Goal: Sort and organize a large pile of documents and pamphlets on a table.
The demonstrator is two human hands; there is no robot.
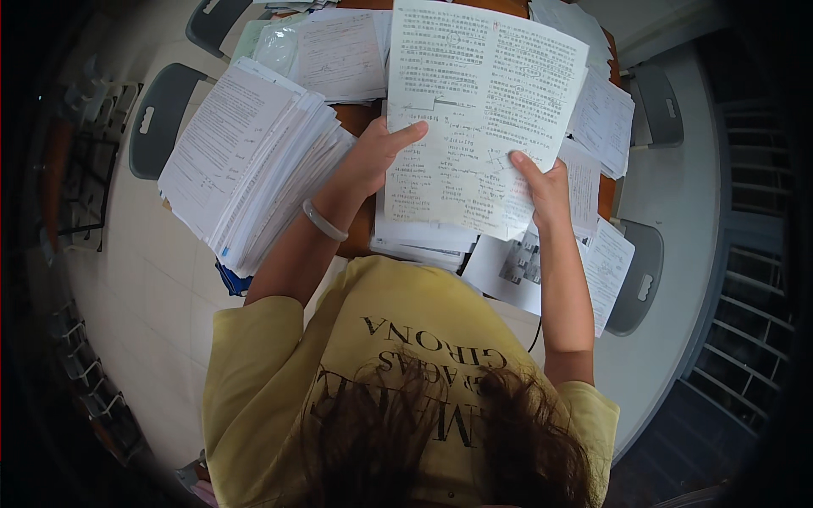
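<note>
Between my two hands I hold up a large sheet of paper (461, 127) with printed text, a small diagram and handwriting. My left hand (385, 152) grips its left edge, thumb on the front and fingers hidden behind. At the lower right edge, my right hand (546, 186) pinches the sheet the same way. A pale bangle (324, 222) circles my left wrist. To the left of my left forearm lies a tall, fanned stack of papers (254, 161). Below the held sheet, more papers (419, 241) lie on the brown table (356, 237).
Printed pages (339, 55) and a clear plastic bag (275, 49) lie at the far left of the table. More sheets (603, 123) spread along the right side. Grey chairs (157, 118) stand on the left, and another grey chair (644, 279) on the right.
</note>
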